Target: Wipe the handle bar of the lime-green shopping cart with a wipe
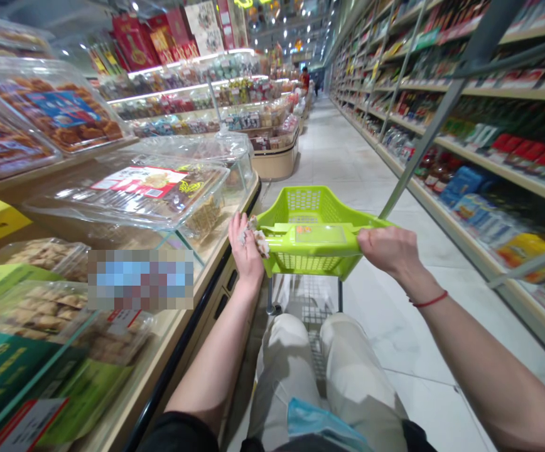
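Observation:
A bright green shopping cart (314,245) with a perforated basket stands in front of my knees. My right hand (390,248), with a red string at the wrist, is closed round the right end of its handle. At the handle's left end is my left hand (246,248), holding a crumpled whitish tissue (259,240) between the thumb and fingers, against the cart. The basket's floor is partly hidden by the handle panel. A blue face mask (319,422) hangs over my light trousers.
Close on the left runs a display counter with a dark rail (178,351) and clear boxes of snacks (159,188). Tall stocked shelves (493,163) line the right. A tiled aisle (326,138) leads ahead, with people far off. A grey pole (427,138) slants at right.

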The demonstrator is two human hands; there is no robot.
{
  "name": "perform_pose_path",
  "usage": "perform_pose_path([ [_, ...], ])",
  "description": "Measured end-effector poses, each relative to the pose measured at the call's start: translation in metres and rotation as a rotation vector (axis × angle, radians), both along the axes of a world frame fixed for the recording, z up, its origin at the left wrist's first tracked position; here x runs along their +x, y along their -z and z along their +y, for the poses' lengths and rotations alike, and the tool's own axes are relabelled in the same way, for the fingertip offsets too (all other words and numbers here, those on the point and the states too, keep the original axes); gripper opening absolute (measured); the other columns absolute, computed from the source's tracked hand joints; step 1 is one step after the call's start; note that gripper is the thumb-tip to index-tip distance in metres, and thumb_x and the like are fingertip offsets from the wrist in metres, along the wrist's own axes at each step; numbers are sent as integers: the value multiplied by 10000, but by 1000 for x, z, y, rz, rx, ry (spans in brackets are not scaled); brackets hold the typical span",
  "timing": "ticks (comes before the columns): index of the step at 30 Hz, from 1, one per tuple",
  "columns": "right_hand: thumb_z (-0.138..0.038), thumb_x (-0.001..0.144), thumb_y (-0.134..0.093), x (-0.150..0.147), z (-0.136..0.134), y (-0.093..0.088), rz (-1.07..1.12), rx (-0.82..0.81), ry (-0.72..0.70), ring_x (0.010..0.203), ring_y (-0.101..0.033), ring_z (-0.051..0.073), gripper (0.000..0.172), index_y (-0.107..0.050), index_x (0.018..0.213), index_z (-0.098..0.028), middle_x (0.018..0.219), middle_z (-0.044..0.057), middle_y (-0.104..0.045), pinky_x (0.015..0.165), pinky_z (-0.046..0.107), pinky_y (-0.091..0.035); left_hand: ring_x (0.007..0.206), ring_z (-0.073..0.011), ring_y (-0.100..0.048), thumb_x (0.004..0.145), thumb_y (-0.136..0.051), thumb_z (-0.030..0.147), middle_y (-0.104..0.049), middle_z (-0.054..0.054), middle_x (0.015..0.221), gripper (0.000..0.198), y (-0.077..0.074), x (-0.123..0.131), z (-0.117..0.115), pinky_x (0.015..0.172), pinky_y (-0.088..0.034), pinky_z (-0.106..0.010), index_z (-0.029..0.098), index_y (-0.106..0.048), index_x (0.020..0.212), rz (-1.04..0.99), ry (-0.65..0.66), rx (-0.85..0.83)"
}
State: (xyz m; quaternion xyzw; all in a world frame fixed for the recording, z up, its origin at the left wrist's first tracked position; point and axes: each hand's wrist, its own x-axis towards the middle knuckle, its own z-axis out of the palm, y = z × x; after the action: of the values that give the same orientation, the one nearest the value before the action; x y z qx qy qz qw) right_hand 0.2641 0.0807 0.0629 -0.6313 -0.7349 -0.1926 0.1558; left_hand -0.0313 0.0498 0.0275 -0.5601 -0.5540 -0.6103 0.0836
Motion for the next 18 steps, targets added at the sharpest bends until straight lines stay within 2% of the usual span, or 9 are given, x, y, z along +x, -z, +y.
perform_pose_path([
  [3,-300,923,-357,0,0,0,-1,-5,11,626,-638,265,496,-774,765,-84,721,206,-722,550,308,-292,1489,-207,-287,1029,-277,419,-448,-104,1537,513,1,13,-1,1232,-209,-416,187,-535,1407,7,-57,9],
  [7,-296,912,-379,-2,-1,-1,9,8,19,618,-634,260,477,-774,760,-76,718,211,-720,551,309,-298,1510,-244,-231,1018,-296,355,-451,-116,1533,499,8,43,-12,1241,-112,-506,175,-496,1438,235,-115,2],
  [11,-298,918,-379,-3,-2,-3,8,-5,13,635,-646,257,480,-778,775,-73,719,207,-721,548,303,-283,1519,-259,-210,965,-352,308,-386,-143,1569,555,14,67,-20,1235,-156,-517,132,-416,1487,493,-19,-32],
  [14,-296,920,-378,-3,-2,-3,12,-13,4,639,-639,256,480,-781,781,-77,728,208,-723,553,303,-282,1513,-257,-226,934,-387,298,-392,-153,1561,585,19,65,-18,1232,-188,-497,122,-407,1492,583,-1,-62],
  [18,-291,910,-393,-3,-1,-3,11,-12,-11,625,-624,242,464,-784,776,-80,714,203,-718,564,300,-289,1509,-257,-235,964,-347,343,-421,-201,1529,587,25,36,-11,1240,-153,-486,74,-408,1482,524,-34,-18],
])
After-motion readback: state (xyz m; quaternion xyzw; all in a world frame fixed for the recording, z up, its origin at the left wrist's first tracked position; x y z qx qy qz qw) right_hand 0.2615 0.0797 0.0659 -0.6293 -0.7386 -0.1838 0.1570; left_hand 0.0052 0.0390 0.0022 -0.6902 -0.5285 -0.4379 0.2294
